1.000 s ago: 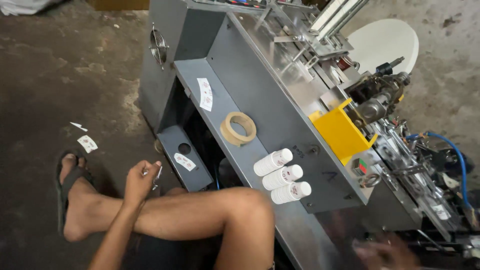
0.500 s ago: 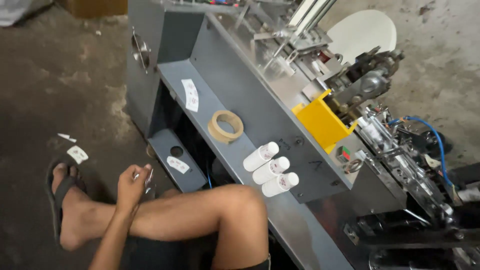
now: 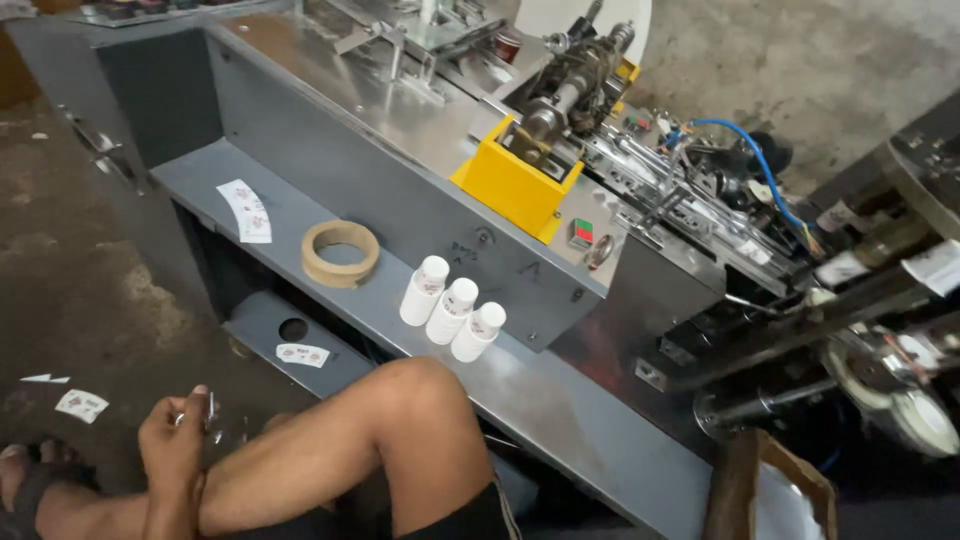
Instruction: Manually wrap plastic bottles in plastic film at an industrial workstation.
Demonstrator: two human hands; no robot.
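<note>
My left hand (image 3: pixel 172 443) rests on my bent leg (image 3: pixel 380 435) at the lower left, its fingers closed around a small shiny metal piece (image 3: pixel 210 410). My right hand is out of sight. On the grey machine's shelf (image 3: pixel 560 410) just beyond my knee lie three stacks of white paper cups (image 3: pixel 452 305) on their sides. A brown tape roll (image 3: pixel 341 253) and a flat printed cup blank (image 3: pixel 247 210) lie farther left on the same shelf.
A yellow guard (image 3: pixel 517 180) sits on the machine top, with rollers, rods and a blue hose (image 3: pixel 760 170) to its right. A cardboard box (image 3: pixel 770 490) stands at the bottom right. Paper blanks lie on the lower shelf (image 3: pixel 302 354) and the floor (image 3: pixel 82 404).
The view has swung right and closer, bringing the machine's right-hand mechanism into view. My left hand stays on my leg with the small piece. A blurred hand seen low right earlier is gone.
</note>
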